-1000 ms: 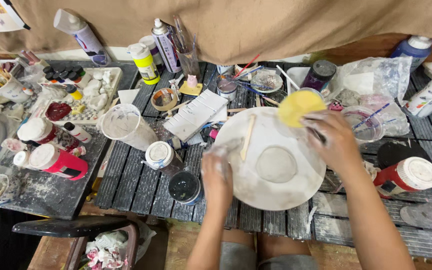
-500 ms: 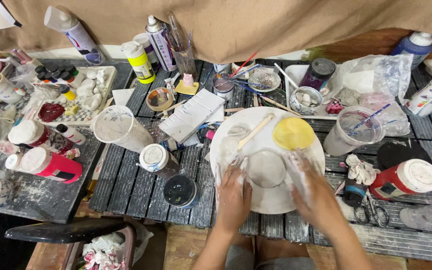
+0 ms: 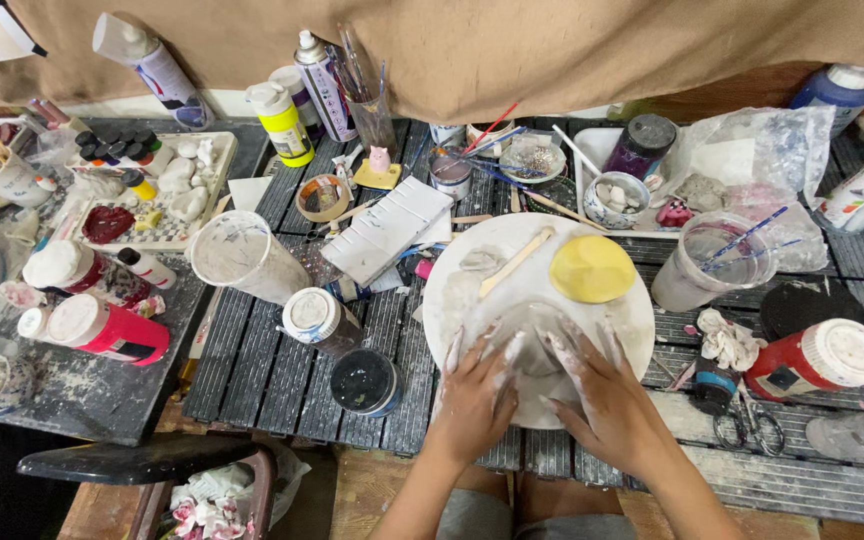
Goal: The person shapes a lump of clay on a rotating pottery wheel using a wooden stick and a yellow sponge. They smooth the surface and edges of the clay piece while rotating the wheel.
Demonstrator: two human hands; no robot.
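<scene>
Both hands have slid closer together since a moment ago: left hand [image 3: 474, 392] and right hand [image 3: 600, 395] now press side by side, fingers spread flat, on the pale clay lump [image 3: 530, 348] sitting on the round white board [image 3: 632, 325], near the yellow sponge [image 3: 592, 268] on the slatted tabletop [image 3: 282, 375].
</scene>
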